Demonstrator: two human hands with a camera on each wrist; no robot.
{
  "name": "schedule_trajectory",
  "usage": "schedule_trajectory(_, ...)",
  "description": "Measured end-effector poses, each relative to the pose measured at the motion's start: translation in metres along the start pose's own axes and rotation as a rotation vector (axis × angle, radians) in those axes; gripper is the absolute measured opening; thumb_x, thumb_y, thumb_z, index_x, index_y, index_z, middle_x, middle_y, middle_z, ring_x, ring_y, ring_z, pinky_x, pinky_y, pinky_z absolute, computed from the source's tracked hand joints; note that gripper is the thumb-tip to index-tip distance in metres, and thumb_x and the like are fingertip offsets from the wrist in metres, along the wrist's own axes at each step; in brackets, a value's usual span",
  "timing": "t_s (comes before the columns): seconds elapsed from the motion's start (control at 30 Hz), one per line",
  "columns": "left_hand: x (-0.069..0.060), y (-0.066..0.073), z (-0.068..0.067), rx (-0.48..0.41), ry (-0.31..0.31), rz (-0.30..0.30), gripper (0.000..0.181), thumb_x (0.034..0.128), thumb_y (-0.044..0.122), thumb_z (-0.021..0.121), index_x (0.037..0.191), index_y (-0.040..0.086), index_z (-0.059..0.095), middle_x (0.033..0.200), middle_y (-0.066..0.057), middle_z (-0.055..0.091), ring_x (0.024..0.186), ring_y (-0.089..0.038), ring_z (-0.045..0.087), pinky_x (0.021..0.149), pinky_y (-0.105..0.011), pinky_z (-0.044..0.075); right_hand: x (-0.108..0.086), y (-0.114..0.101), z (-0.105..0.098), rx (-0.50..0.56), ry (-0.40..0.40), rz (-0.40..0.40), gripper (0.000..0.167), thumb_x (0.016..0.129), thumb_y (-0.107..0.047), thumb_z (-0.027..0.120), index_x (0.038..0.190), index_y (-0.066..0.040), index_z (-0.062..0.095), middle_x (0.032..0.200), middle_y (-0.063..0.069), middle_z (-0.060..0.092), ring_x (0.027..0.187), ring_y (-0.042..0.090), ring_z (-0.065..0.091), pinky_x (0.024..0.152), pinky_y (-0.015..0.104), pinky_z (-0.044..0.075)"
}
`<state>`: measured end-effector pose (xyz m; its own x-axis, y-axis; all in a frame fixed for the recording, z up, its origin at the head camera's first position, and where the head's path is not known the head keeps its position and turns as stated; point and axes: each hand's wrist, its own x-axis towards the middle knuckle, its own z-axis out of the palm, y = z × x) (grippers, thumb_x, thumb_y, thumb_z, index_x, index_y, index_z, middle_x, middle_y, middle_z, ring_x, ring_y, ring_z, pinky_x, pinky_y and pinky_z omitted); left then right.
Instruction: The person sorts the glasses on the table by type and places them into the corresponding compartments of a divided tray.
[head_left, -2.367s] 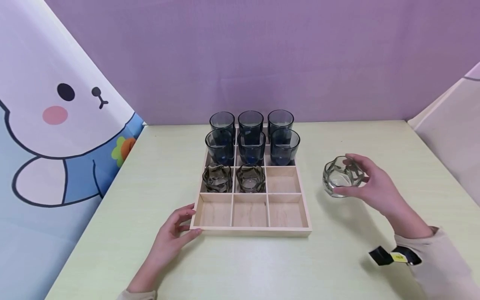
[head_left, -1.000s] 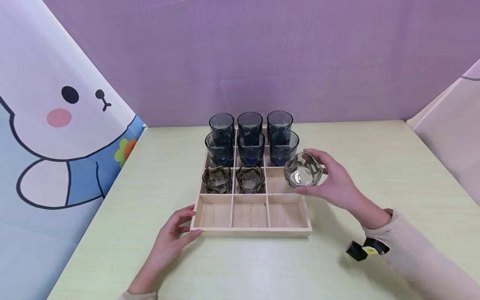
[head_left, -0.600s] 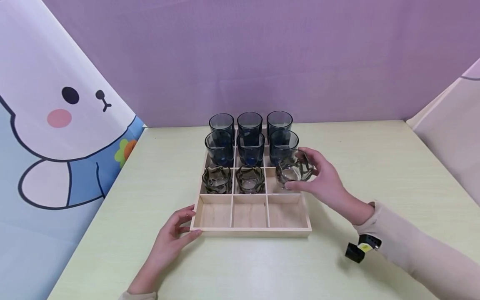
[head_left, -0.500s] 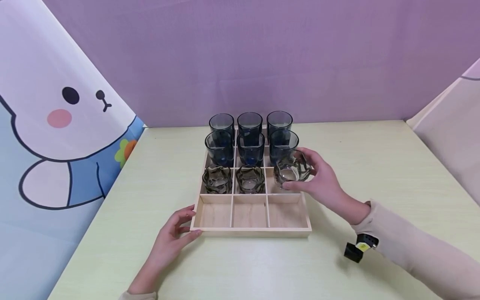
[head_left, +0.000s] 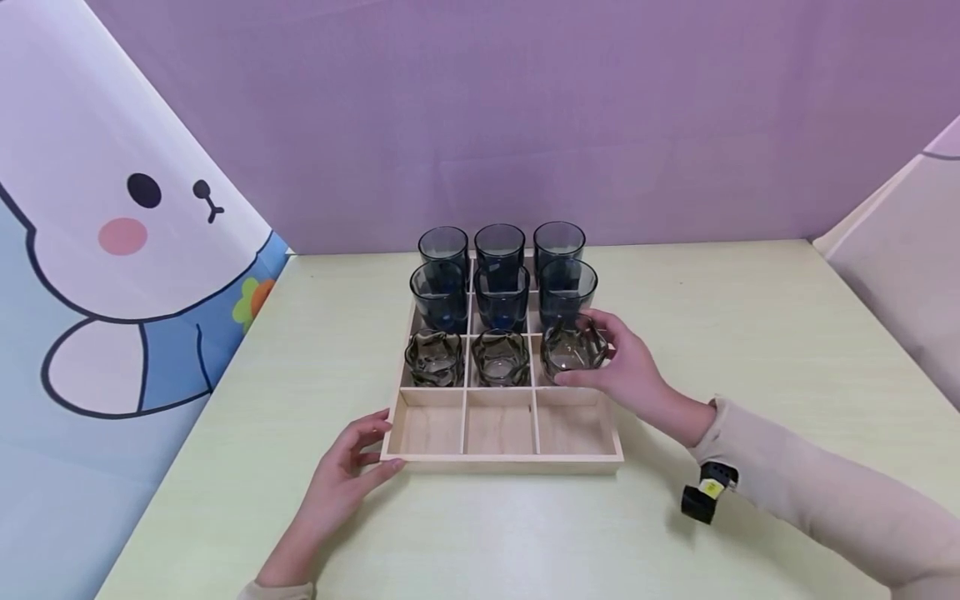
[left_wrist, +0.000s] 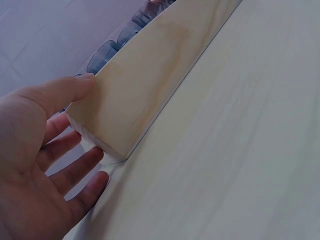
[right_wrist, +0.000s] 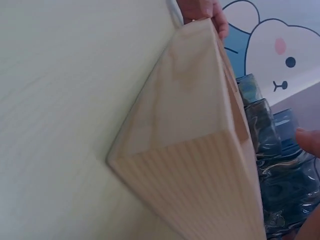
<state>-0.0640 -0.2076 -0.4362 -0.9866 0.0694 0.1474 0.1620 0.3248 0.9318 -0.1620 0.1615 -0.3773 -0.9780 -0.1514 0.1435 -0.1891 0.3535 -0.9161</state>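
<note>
A wavy clear glass (head_left: 573, 346) sits at the third-row right compartment of the divided wooden tray (head_left: 502, 464); whether its base touches the floor there is hidden. My right hand (head_left: 637, 375) holds it from the right, thumb in front and fingers behind. In the right wrist view only part of the right thumb (right_wrist: 309, 142) shows at the edge. My left hand (head_left: 341, 471) grips the tray's front left corner. The left wrist view shows the thumb (left_wrist: 75, 92) at the top edge and fingers beside the end wall. Two similar short glasses, left (head_left: 435, 360) and middle (head_left: 501, 360), share the row.
Several tall blue-grey glasses (head_left: 502, 297) fill the tray's two back rows, close behind the short ones. The front row of compartments (head_left: 501, 423) holds nothing. Pale tabletop (head_left: 750, 333) surrounds the tray, with a purple backdrop (head_left: 525, 125) behind.
My right hand has carried the clear glass leftward from the table's right side over the tray, then lowered it at the third-row right compartment. The left hand stays at the corner.
</note>
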Motion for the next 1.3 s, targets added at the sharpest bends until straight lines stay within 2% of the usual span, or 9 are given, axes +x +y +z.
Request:
schedule_trajectory(0.23, 0.001, -0.001, 0.000, 0.005, -0.004, 0.010, 0.043, 0.0808, -0.004, 0.078, 0.118, 0.000, 0.058, 0.144, -0.018, 0.051, 0.118, -0.014, 0.058, 0.087, -0.027, 0.054, 0.002, 0.008, 0.001, -0.051, -0.013, -0.008, 0.092, 0.067, -0.007, 0.092, 0.142, 0.005, 0.041, 0.131, 0.023, 0.056, 0.119, 0.037, 0.051, 0.102, 0.052, 0.039)
schedule_trajectory(0.53, 0.001, 0.001, 0.002, -0.002, -0.013, -0.006, 0.044, 0.0815, -0.003, 0.078, 0.120, 0.000, 0.058, 0.145, -0.017, 0.050, 0.121, -0.036, 0.055, 0.088, -0.027, 0.054, 0.004, 0.015, 0.004, -0.092, -0.017, 0.016, 0.089, 0.068, -0.007, 0.091, 0.140, 0.008, 0.042, 0.130, 0.026, 0.055, 0.120, 0.040, 0.049, 0.103, 0.053, 0.039)
schedule_trajectory(0.67, 0.001, 0.001, 0.003, 0.003, -0.011, 0.005, 0.043, 0.0812, -0.005, 0.077, 0.119, 0.000, 0.058, 0.144, -0.018, 0.050, 0.121, -0.037, 0.055, 0.088, -0.027, 0.054, 0.003, 0.018, 0.007, -0.097, -0.015, 0.001, 0.087, 0.070, -0.006, 0.090, 0.139, 0.011, 0.041, 0.132, 0.028, 0.047, 0.122, 0.041, 0.045, 0.105, 0.054, 0.038)
schedule_trajectory(0.83, 0.000, 0.001, 0.002, 0.005, -0.011, 0.005, 0.043, 0.0809, -0.005, 0.078, 0.119, 0.000, 0.058, 0.144, -0.018, 0.050, 0.121, -0.037, 0.055, 0.088, -0.027, 0.054, 0.001, 0.021, 0.008, -0.105, -0.006, -0.014, 0.084, 0.072, -0.008, 0.089, 0.139, 0.011, 0.042, 0.136, 0.028, 0.039, 0.121, 0.041, 0.044, 0.101, 0.055, 0.041)
schedule_trajectory(0.97, 0.000, 0.002, 0.001, 0.005, -0.011, 0.002, 0.043, 0.0807, -0.005, 0.077, 0.119, 0.000, 0.058, 0.144, -0.018, 0.050, 0.120, -0.037, 0.056, 0.088, -0.027, 0.054, -0.001, 0.020, 0.009, -0.130, -0.018, -0.001, 0.089, 0.075, -0.013, 0.088, 0.144, 0.011, 0.037, 0.143, 0.029, 0.034, 0.129, 0.043, 0.037, 0.107, 0.058, 0.035)
schedule_trajectory(1.13, 0.000, 0.002, 0.000, 0.009, -0.016, -0.024, 0.043, 0.0813, -0.004, 0.077, 0.120, 0.000, 0.058, 0.145, -0.018, 0.049, 0.122, -0.036, 0.055, 0.089, -0.027, 0.053, -0.003, 0.017, 0.004, -0.178, -0.072, 0.042, 0.102, 0.076, -0.021, 0.087, 0.152, 0.007, 0.026, 0.151, 0.029, 0.025, 0.137, 0.046, 0.022, 0.110, 0.065, 0.025)
schedule_trajectory(1.3, -0.001, 0.003, -0.002, 0.018, -0.021, -0.043, 0.043, 0.0821, -0.003, 0.077, 0.121, 0.001, 0.058, 0.146, -0.018, 0.049, 0.122, -0.038, 0.056, 0.089, -0.027, 0.053, -0.007, 0.021, -0.003, -0.166, -0.168, 0.045, 0.109, 0.075, -0.020, 0.087, 0.154, 0.007, 0.017, 0.153, 0.031, 0.016, 0.138, 0.051, 0.023, 0.110, 0.067, 0.025)
